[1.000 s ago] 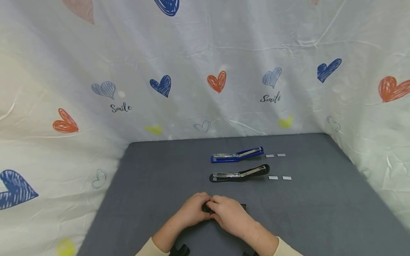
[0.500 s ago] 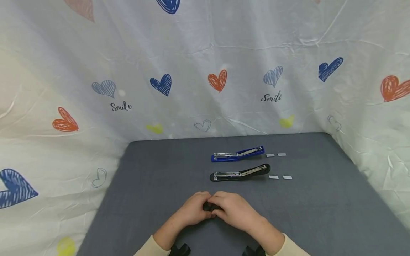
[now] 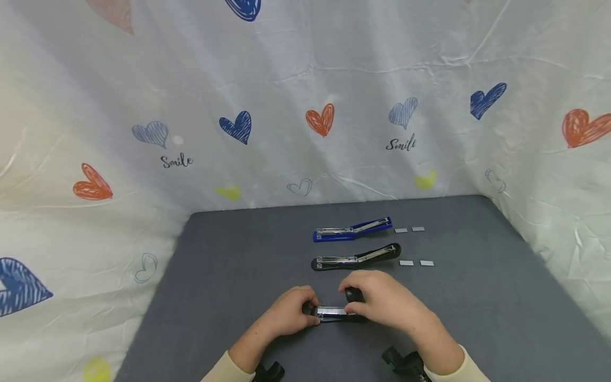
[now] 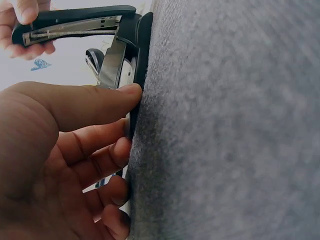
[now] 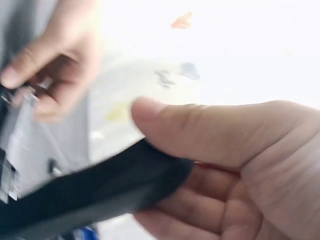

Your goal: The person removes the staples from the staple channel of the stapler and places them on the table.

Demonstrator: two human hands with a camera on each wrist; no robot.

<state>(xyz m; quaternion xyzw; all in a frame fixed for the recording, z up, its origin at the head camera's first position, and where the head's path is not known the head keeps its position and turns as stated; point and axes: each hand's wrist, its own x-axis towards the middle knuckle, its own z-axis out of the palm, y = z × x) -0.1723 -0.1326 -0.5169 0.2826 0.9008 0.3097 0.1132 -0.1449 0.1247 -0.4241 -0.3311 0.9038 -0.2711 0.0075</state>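
On the near part of the table lies a black stapler [image 3: 332,313], its top cover swung up off the metal staple channel [image 4: 112,64]. My left hand [image 3: 292,312] pinches the base at its left end, thumb in front and fingers behind. My right hand [image 3: 385,298] grips the raised cover [image 4: 75,19] by its tip, between thumb and fingers. In the right wrist view the dark cover [image 5: 115,185] runs from my right fingers toward the lower left, slightly blurred.
Behind the hands lie another black stapler [image 3: 355,259] and a blue stapler [image 3: 352,231], both opened out flat. To the right of each are two small pale strips [image 3: 406,263] [image 3: 401,231]. A white curtain with hearts [image 3: 305,159] hangs behind the grey table [image 3: 229,254].
My right hand has moved right and up from beside the left hand, swinging the stapler's cover open and exposing the metal channel. The left hand stays in place.
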